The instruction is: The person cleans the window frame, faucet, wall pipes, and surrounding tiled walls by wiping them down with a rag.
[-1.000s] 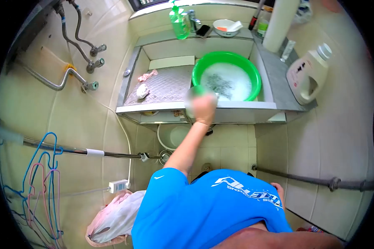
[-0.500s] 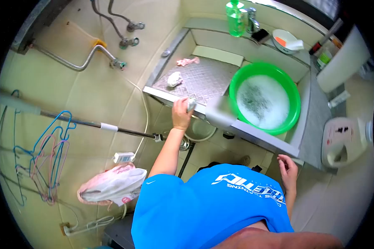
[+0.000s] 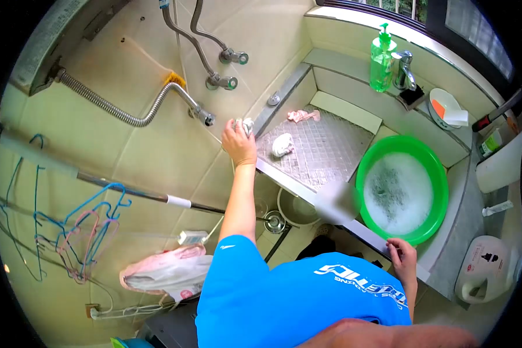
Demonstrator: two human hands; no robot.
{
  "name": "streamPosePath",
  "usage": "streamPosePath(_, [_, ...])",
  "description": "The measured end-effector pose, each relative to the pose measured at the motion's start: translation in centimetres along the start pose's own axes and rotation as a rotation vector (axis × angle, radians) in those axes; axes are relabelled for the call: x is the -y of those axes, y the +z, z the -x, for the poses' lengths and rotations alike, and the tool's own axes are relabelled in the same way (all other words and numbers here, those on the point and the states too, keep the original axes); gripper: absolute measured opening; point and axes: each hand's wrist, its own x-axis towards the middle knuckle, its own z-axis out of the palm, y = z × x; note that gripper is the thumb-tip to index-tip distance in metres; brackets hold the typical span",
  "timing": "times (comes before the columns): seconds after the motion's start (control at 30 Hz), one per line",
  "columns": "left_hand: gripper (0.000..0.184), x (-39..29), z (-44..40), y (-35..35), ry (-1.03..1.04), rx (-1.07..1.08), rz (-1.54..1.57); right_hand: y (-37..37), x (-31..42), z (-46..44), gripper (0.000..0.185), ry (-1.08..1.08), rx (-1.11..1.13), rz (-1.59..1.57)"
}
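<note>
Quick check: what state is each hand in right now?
Left hand: closed, holding a small, crumpled whitish bundle.
Right hand: open, fingers loosely curled, nothing visibly held, near the round green plastic basin.

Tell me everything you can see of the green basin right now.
The basin is round, bright green and thick-rimmed, apparently plastic. It stands upright in the sink, to the right of the ridged board. White foam shows inside, around a dark, mottled patch. The right grip is close to its near rim; whether they touch is unclear. Its underside is hidden.
</note>
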Motion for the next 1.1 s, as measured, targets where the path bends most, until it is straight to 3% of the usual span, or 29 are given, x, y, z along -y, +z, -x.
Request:
streamPosePath(0.13, [0.034,2.7,3.5,6.0,-0.152,0.165,-0.045,2.2,0.0,-0.9,0.012,-0.022,0.009,0.022])
streamPosePath(0.27, [0.033,2.1,1.5,5.5,-0.168,0.245,0.144,2.7,0.8,-2.0,0.011,0.060,-0.073,0.009])
streamPosePath(0.33, [0.035,-0.1,-1.9,3.4,0.115,-0.028,0.183,3.1,1.3,-3.0,0.011,0.073,-0.098,0.044])
streamPosePath(0.47, [0.025,-1.3,-7.6,4.6,0.310,-0.224,0.009,4.6,-0.3,-4.2,0.013,0.081,-0.120,0.054])
streamPosePath(0.53, [0.022,1.2,-6.7,9.2,0.320,-0.162,-0.055,5.6,-1.7,-4.2,0.013,0.109,-0.136,0.032])
streamPosePath(0.6, [0.029,2.0,-4.2,11.7,0.493,0.051,-0.153,6.4,-3.2,-4.0,0.013,0.128,-0.191,0.324])
streamPosePath(0.63, [0.029,2.0,-3.3,11.9,0.511,0.049,-0.142,6.4,-2.5,-4.1,0.011,0.188,-0.207,0.301])
streamPosePath(0.7, [0.029,0.7,-3.3,12.0,0.344,0.236,0.132,6.2,-2.2,-4.1,0.012,0.181,-0.234,0.253])
streamPosePath(0.73, [0.029,-0.3,-4.1,12.7,0.359,0.227,0.147,6.1,-2.1,-4.3,0.013,0.164,-0.242,0.213])
streamPosePath(0.83, [0.038,-5.5,-8.7,9.9,0.283,0.019,0.460,6.2,-1.3,-4.8,0.013,0.231,-0.299,0.188])
streamPosePath(0.97, [0.037,-10.7,-16.3,10.9,0.444,-0.225,0.394,6.7,-1.9,-5.3,0.013,0.254,-0.350,0.196])
streamPosePath(1.1, [0.033,-12.0,-24.9,13.5,0.233,-0.584,0.171,6.7,-1.2,-5.1,0.014,0.351,-0.354,0.268])
